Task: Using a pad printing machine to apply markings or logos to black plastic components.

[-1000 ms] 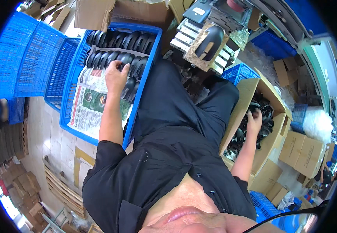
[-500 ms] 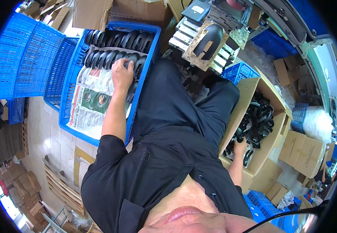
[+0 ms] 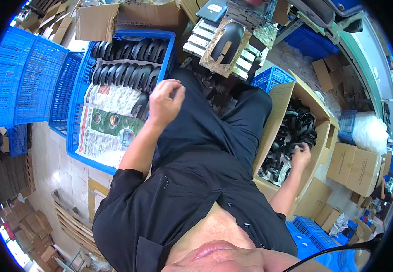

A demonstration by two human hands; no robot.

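Observation:
My left hand [image 3: 165,103] hovers over the right edge of a blue crate [image 3: 72,136], beside my thigh. Its fingers are loosely bent, the thumb apart, with nothing visible between them. Inside the crate, curved black plastic shells [image 3: 123,75] stand in two rows, and one separate shell [image 3: 140,105] lies nearer on printed newspaper [image 3: 108,120]. Over on the right, my right hand [image 3: 300,157] reaches into an open cardboard box [image 3: 269,131] of jumbled black plastic parts [image 3: 298,122]. Its fingers are closed on a black part [image 3: 294,147], whose shape is mostly hidden.
Ahead of my knees, a black shell [image 3: 232,38] rests in a rough-edged holder [image 3: 208,58] on a slatted white stand [image 3: 196,43]. A blue device [image 3: 212,10] lies behind it. Blue baskets [image 3: 38,77] stand at the left; closed cartons [image 3: 352,167] are at the right.
My left hand has left the shell row and moved right and nearer to me. My right hand has shifted farther right and forward within the box, now with a black part at its fingertips.

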